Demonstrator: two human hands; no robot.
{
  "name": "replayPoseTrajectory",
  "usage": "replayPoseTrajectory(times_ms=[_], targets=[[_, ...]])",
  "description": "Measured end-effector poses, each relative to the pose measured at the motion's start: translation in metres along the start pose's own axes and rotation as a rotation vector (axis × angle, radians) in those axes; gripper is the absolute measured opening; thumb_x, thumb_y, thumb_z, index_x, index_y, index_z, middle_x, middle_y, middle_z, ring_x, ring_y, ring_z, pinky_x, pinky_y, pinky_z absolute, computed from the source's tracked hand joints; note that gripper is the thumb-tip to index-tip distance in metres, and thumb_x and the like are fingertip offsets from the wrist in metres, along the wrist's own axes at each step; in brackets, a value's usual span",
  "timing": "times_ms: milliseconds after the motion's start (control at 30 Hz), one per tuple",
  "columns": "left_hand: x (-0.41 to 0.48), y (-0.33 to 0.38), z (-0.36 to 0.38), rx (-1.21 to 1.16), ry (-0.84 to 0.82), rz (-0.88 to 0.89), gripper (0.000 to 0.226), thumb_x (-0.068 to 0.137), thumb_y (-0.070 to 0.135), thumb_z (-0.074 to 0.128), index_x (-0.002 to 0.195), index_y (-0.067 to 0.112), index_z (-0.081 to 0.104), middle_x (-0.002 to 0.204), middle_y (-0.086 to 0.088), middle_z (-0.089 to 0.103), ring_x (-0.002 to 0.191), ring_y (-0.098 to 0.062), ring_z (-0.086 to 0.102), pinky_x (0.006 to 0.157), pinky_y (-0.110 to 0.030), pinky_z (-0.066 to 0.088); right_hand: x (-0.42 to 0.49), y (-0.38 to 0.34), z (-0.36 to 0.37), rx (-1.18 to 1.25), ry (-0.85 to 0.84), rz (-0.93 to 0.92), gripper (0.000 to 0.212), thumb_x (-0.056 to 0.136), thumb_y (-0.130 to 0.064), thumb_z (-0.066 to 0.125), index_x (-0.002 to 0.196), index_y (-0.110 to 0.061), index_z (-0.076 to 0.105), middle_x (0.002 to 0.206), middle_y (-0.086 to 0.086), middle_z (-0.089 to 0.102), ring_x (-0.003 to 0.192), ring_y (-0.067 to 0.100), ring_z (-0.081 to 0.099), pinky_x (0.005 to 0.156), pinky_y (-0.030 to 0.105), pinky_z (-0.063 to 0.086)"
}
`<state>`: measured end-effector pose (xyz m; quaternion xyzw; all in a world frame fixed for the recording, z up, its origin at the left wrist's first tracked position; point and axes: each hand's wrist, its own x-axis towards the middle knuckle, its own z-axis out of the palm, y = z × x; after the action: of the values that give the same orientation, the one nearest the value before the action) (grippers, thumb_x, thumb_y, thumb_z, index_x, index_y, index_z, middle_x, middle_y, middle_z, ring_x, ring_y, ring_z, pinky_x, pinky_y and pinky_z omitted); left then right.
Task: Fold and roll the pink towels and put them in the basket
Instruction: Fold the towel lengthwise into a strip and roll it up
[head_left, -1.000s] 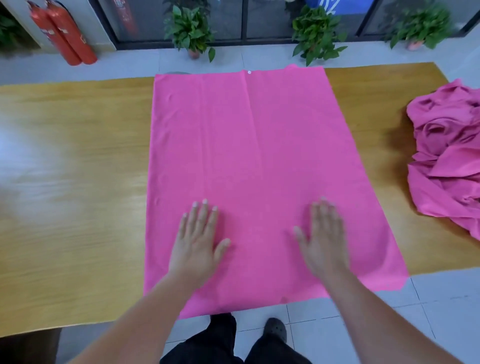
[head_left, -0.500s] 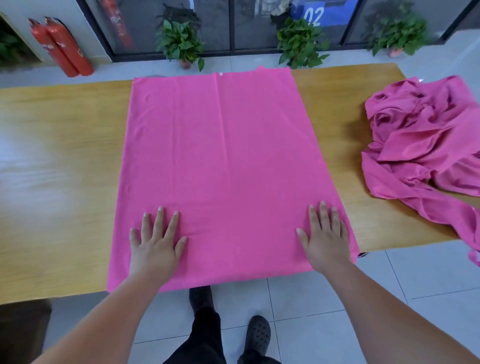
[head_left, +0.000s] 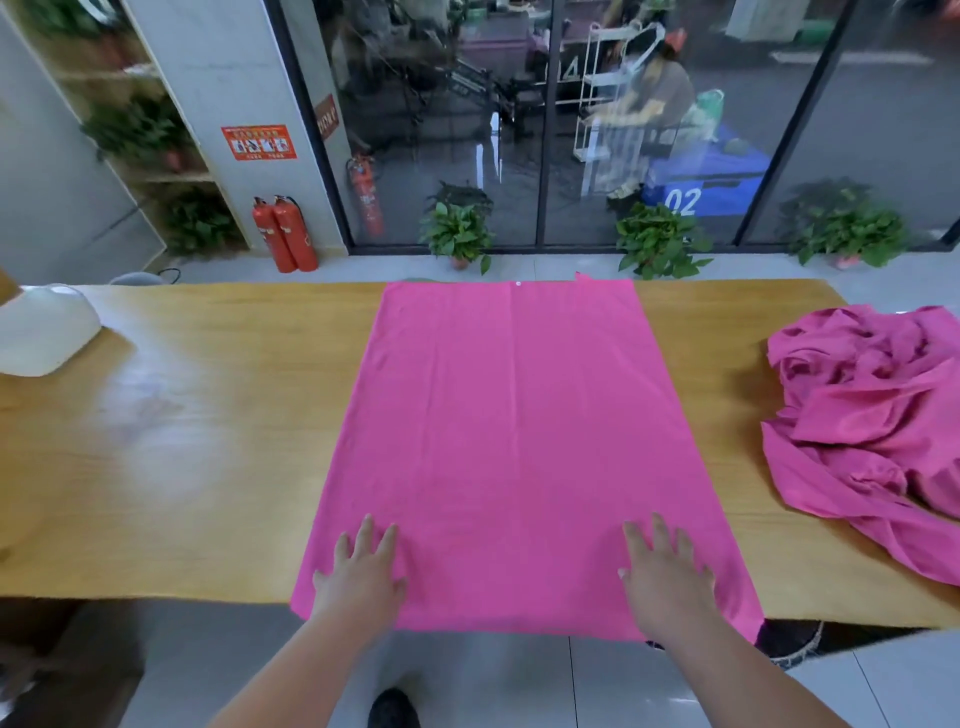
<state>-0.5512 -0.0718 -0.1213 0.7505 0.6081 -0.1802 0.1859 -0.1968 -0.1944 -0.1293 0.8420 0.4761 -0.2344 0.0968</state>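
Bare table (head_left: 208, 441) open at my nine o'clock, white rounded object (head_left: 44, 330) at ten, crumpled pink heap (head_left: 872, 415) crowding three o'clock, spread towel (head_left: 519, 415) lying flat toward twelve, passable for me

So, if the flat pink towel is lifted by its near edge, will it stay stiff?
Probably floppy: the flat towel hangs over the near edge of the table. Likely thin and light, since the crumpled towels beside it fold softly.

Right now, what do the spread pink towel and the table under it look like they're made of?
The spread pink towel: probably thin microfiber or woven cloth, matte; it lies flat with faint creases and no visible pile. The table: wood or wood-look laminate, smooth and semi-glossy; grain streaks show, and pale light glares off it.
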Motion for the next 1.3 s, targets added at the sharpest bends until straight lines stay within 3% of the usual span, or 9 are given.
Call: replayPoseTrajectory(times_ms=[400, 867, 1300], targets=[[0.023, -0.06, -0.051, 0.072, 0.082, 0.179, 0.078, 0.102, 0.044, 0.049, 0.167, 0.032, 0.006, 0.175, -0.004, -0.011, 0.161, -0.034, -0.005, 0.129, -0.053, 0.012, -0.003, -0.113, -0.034, 0.007, 0.014, -0.102, 0.068, 0.107, -0.044, 0.046, 0.165, -0.033, 0.014, 0.175, 0.005, 0.0, 0.16, 0.037, 0.004, 0.123, 0.06, 0.028], [0.096, -0.178, -0.113, 0.106, 0.122, 0.363, 0.074, 0.104, 0.043, 0.049, 0.166, 0.03, 0.011, 0.175, -0.003, -0.009, 0.161, -0.035, -0.005, 0.129, -0.05, 0.013, -0.007, -0.325, -0.032, 0.052, 0.045, -0.174, 0.07, 0.106, -0.047, 0.049, 0.165, -0.03, 0.015, 0.174, 0.007, 0.006, 0.158, 0.037, 0.009, 0.124, 0.055, 0.028], [0.181, -0.197, -0.164, 0.159, 0.16, 0.491, 0.075, 0.104, 0.03, 0.055, 0.166, 0.032, 0.012, 0.175, 0.001, -0.007, 0.161, -0.028, 0.002, 0.129, -0.046, 0.017, 0.029, -0.409, -0.045, 0.151, 0.029, -0.194, 0.074, 0.105, -0.046, 0.05, 0.165, -0.032, 0.01, 0.174, 0.006, 0.005, 0.159, 0.036, 0.008, 0.125, 0.054, 0.027]])
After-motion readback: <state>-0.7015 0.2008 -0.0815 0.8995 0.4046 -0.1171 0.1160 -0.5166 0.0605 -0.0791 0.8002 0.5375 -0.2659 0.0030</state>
